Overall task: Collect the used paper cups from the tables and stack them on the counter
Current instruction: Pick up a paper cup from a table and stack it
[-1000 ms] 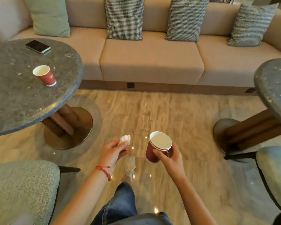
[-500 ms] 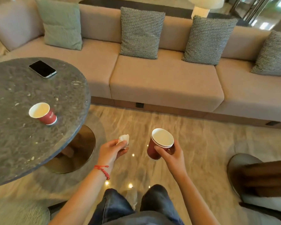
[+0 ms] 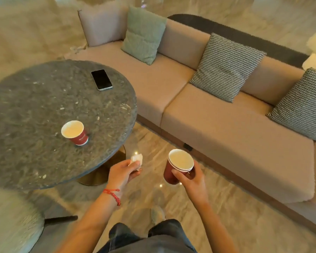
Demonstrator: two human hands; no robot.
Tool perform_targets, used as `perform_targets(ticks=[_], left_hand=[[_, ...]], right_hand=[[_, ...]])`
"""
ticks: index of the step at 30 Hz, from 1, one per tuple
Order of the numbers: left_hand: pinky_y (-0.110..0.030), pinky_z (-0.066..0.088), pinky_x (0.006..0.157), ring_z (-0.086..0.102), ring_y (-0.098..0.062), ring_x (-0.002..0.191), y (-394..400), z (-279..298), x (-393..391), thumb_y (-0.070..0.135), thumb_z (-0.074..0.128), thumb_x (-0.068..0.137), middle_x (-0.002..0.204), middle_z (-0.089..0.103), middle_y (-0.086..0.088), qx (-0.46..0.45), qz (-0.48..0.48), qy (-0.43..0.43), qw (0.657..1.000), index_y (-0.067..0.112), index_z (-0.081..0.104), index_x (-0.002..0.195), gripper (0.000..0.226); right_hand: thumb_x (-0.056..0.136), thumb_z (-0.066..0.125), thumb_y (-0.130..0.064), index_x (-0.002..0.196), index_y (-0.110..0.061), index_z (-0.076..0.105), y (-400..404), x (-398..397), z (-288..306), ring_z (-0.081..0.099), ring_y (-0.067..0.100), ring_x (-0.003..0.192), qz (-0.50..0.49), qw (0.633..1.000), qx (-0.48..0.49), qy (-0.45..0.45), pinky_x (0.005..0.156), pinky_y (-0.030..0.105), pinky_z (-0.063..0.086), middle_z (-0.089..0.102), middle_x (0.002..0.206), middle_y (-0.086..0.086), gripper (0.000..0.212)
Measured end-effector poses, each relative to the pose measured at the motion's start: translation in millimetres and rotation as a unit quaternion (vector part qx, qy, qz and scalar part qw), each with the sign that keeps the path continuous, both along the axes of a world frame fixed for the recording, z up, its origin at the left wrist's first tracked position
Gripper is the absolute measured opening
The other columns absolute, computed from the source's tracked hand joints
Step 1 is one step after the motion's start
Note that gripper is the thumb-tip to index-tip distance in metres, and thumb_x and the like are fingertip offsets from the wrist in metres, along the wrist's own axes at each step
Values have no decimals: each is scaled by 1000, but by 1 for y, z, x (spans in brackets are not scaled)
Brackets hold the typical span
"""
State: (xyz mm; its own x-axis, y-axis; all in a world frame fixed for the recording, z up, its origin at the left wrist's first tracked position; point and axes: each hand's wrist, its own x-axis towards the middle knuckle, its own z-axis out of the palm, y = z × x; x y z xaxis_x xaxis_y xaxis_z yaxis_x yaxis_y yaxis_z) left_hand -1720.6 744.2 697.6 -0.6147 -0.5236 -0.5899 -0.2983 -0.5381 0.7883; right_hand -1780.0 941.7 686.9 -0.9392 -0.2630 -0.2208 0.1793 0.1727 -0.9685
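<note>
While my right hand (image 3: 191, 179) is wrapped around the nested red cups (image 3: 178, 167), rims showing as a double white ring, I see them held upright over the floor, just off the table's near right edge. One more red paper cup (image 3: 75, 132) stands upright on the round stone table (image 3: 35, 110), toward its right side, clear of the edge. My left hand (image 3: 121, 173) is closed on a crumpled white napkin (image 3: 136, 160) just past that same edge. A dark phone (image 3: 101, 79) lies flat near the table's far right edge. Beyond it runs a beige sofa (image 3: 217, 121) with a green cushion (image 3: 143, 34) and checked cushions (image 3: 226, 66).
</note>
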Motion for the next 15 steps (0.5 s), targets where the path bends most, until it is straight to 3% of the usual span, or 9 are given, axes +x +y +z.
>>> perform_targets(ticks=[5,7,15], left_hand=[[-17,55,54,61,-20,74,-12,4,-17,-2,61,82,78,64,-10,10,125,5,992,1,64,79,5],[-16,55,55,62,-21,76,-16,5,-13,-1,60,83,82,65,-12,0,159,6,987,-3,65,88,7],[-15,54,54,66,-11,61,-53,12,26,-3,59,84,83,63,-11,-23,305,-4,952,-4,62,102,18]], right_hand=[[70,80,-18,116,-30,52,-26,-61,6,61,1,102,114,994,5,1,80,17,51,62,113,-11,55],[71,80,-16,114,-31,53,-43,-76,6,60,-3,99,159,987,5,4,78,16,51,62,112,-12,53],[71,79,-11,120,-26,52,-131,-90,2,58,-3,104,303,953,-17,6,82,13,51,60,116,-14,58]])
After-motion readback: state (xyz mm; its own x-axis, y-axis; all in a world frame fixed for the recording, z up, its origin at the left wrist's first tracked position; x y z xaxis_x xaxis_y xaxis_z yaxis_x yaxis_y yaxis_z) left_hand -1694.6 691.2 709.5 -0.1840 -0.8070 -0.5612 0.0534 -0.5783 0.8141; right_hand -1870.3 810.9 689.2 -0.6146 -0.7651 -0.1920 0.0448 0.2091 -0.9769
